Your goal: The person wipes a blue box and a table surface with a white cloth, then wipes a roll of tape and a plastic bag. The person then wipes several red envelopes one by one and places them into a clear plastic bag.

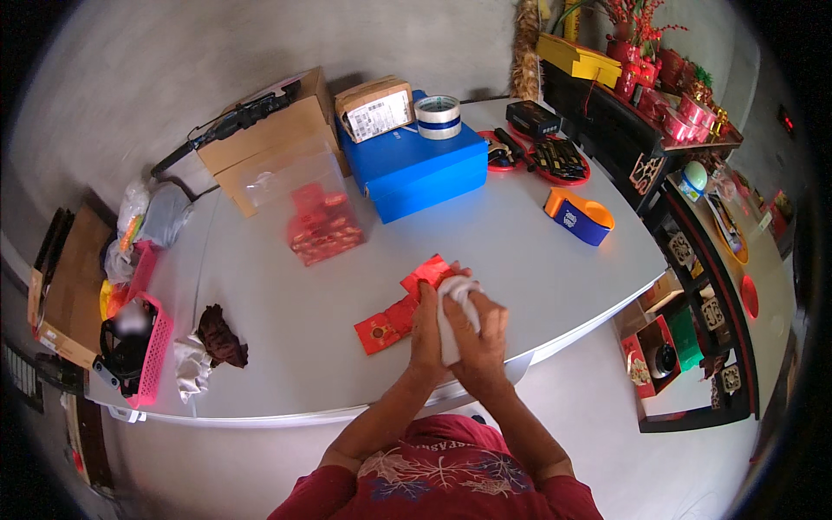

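Both forearms rise from the lower edge and meet over the worktop (pixel 537 251). The left hand (pixel 426 325) and right hand (pixel 479 334) curl their fingers around a white wad (pixel 452 299), possibly cloth, above red envelopes (pixel 394 319).

Both hands meet over the grey table (pixel 286 347): left hand (pixel 426 329) and right hand (pixel 478 334) clasp a white wrap (pixel 452 299); red envelopes (pixel 399 314) lie under and just left of them; blue box (pixel 416 169) well behind; tape roll (pixel 438 115) on top.
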The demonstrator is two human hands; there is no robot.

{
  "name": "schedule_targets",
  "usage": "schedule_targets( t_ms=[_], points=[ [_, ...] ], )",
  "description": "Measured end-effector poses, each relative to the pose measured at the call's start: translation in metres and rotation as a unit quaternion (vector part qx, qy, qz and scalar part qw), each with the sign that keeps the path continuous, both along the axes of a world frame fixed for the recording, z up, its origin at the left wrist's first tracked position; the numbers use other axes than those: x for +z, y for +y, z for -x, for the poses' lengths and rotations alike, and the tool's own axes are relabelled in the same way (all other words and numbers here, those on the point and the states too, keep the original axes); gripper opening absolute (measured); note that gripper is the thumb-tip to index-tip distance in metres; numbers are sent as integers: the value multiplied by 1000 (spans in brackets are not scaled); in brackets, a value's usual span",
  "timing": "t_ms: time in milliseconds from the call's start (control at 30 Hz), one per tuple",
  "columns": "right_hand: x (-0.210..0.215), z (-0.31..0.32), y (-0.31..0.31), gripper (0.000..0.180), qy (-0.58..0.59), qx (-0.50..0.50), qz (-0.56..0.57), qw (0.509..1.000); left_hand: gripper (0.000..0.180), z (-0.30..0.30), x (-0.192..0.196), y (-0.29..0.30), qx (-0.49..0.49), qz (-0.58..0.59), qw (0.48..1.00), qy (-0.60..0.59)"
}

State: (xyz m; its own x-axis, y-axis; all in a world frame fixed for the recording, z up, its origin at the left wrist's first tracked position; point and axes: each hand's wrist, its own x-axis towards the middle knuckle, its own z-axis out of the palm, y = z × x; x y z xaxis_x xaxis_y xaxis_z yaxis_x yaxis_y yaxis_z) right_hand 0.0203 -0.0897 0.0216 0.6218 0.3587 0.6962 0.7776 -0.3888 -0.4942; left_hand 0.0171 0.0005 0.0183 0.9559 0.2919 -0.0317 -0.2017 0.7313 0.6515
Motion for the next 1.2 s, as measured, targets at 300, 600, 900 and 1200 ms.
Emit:
schedule_targets(
  t_ms=[300, 600, 900, 1200],
  points=[
    [-4, 4, -3, 52, 81, 48, -57, 994, 62, 3, 3, 23, 52, 10, 998, -18],
    [-12, 25, -2, 69, 48, 52, 66, 995, 51, 3, 6, 28, 88, 16, 995, 37],
    [4, -14, -45, 39, 256, 107, -193, 941, 35, 0, -41, 40, -87, 100, 991, -31],
    [-10, 3, -18, 53, 71, 84, -47, 993, 38, 16, -7, 1, 33, -89, 994, 52]
  ],
)
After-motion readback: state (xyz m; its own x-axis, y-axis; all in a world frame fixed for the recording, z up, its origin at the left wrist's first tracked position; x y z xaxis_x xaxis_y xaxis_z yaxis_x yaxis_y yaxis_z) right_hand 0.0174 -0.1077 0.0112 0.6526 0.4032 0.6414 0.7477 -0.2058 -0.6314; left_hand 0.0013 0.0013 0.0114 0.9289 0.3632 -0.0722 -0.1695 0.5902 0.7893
